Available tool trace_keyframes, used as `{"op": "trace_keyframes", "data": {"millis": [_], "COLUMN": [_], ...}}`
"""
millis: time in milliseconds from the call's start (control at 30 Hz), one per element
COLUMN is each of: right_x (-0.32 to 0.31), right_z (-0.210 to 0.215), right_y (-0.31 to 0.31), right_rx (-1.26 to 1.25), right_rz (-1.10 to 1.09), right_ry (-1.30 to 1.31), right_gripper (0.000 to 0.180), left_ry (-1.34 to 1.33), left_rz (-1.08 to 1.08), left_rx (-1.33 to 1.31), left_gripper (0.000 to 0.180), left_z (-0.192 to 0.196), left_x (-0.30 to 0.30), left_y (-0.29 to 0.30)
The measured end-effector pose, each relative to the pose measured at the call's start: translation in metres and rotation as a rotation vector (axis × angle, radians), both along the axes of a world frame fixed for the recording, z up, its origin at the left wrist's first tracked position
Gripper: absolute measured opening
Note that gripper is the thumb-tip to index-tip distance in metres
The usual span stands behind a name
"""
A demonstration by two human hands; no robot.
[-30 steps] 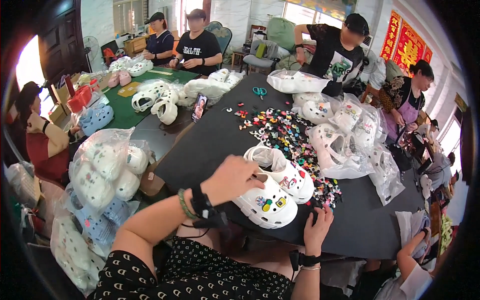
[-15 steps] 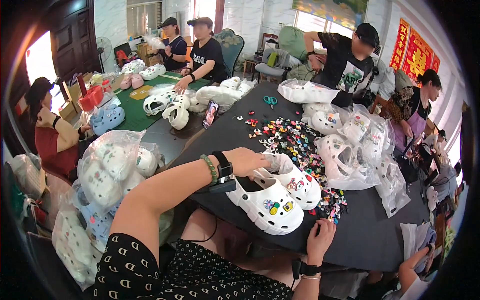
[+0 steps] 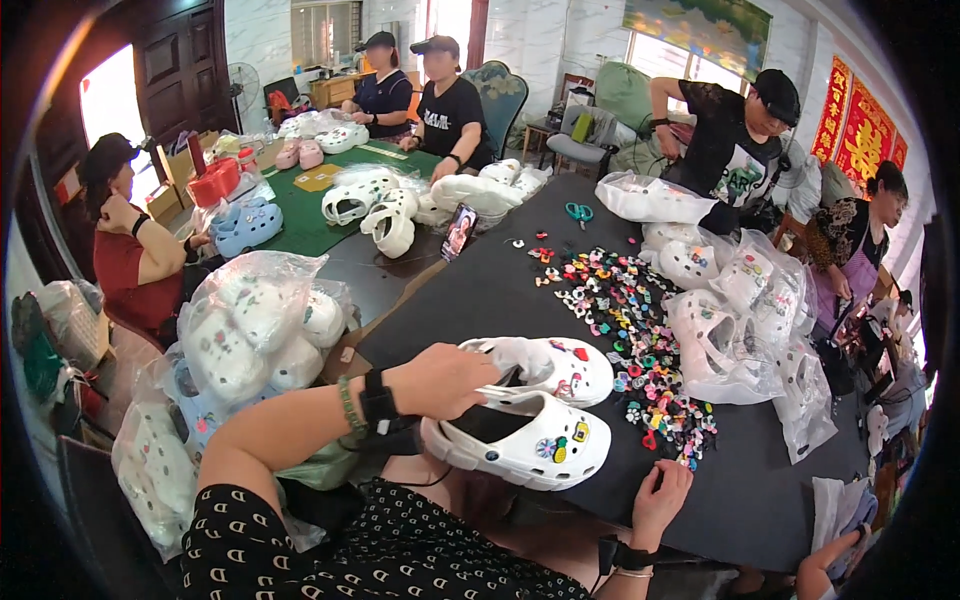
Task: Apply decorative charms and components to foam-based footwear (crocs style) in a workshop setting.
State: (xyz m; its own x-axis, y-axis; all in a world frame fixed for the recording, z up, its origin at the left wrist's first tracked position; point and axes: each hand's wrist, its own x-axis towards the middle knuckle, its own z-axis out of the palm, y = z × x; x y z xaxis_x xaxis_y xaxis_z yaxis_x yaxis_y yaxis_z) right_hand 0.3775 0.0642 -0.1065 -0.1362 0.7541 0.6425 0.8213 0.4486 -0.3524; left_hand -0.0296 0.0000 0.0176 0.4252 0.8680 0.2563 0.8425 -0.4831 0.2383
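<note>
A pair of white foam clogs sits at the near edge of the dark table, toes to the right. On the near clog (image 3: 545,463) are flower, pineapple and yellow charms; the far clog (image 3: 585,368) carries red and other coloured charms. My left hand (image 3: 450,382) is closed on the pair at the heel end, its fingertips partly hidden between the shoes. My right hand (image 3: 660,497) rests at the table's near edge, right of the clogs, thumb and fingers loosely apart and holding nothing visible. Just beyond its fingertips lies the pile of small colourful shoe charms (image 3: 640,335).
Bagged white clogs (image 3: 715,345) line the table's right side; more bags (image 3: 240,330) are stacked at my left. Teal scissors (image 3: 579,214) and a propped phone (image 3: 459,232) stand farther off. Several people sit or stand around, near a green-topped table (image 3: 300,205) at the far left.
The clogs have turned so their toes point more to the right, with my left hand still on them. My right hand remains at the table edge by the charms. The view has shifted left.
</note>
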Motion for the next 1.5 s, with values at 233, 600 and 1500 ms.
{"op": "trace_keyframes", "data": {"millis": [233, 600, 1500], "right_x": [0.002, -0.010, -0.004], "right_z": [0.002, 0.009, 0.002], "right_y": [0.000, -0.003, 0.001], "right_rx": [-0.016, 0.012, 0.054], "right_rz": [-0.024, -0.021, 0.039], "right_ry": [-0.041, -0.033, -0.049], "right_gripper": [0.012, 0.010, 0.009], "left_ry": [-0.088, -0.158, 0.376], "left_rz": [0.388, 0.923, 1.497], "left_rx": [-0.053, 0.733, 0.413], "left_gripper": [0.024, 0.081, 0.061], "left_z": [0.029, 0.141, 0.015], "left_x": [-0.069, -0.300, -0.255], "left_y": [-0.034, 0.134, -0.134]}}
